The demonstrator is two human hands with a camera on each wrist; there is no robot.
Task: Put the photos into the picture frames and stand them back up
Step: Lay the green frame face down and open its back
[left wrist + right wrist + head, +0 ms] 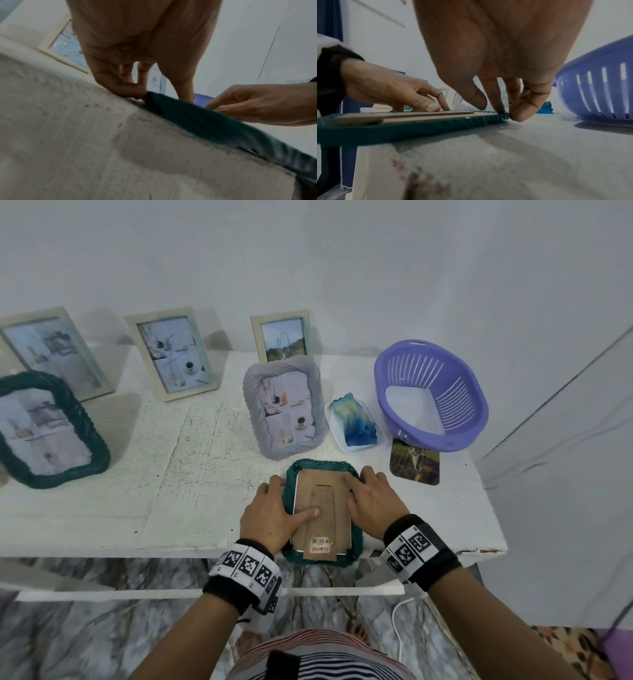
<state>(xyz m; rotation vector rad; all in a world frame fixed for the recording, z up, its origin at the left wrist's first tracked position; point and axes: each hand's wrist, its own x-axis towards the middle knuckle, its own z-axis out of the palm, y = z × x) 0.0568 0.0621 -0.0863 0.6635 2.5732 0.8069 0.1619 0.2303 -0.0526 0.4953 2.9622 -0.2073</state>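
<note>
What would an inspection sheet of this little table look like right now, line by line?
Surface: white table, rough and speckled.
Job's things: green frame face down, overhanging the near edge, brown backing board up; loose photo beside the basket; five frames standing behind.
Clutter: purple basket; blue-green sponge on a white tray.
Hands: left hand thumb pressing the board, fingers at the frame's left edge; right hand fingertips on its right edge.
Cables: white cord on the floor.
Surroundings: white wall, marbled floor.

face-down frame [322,510] at table [171,474] front edge, basket [431,402] behind right.
</note>
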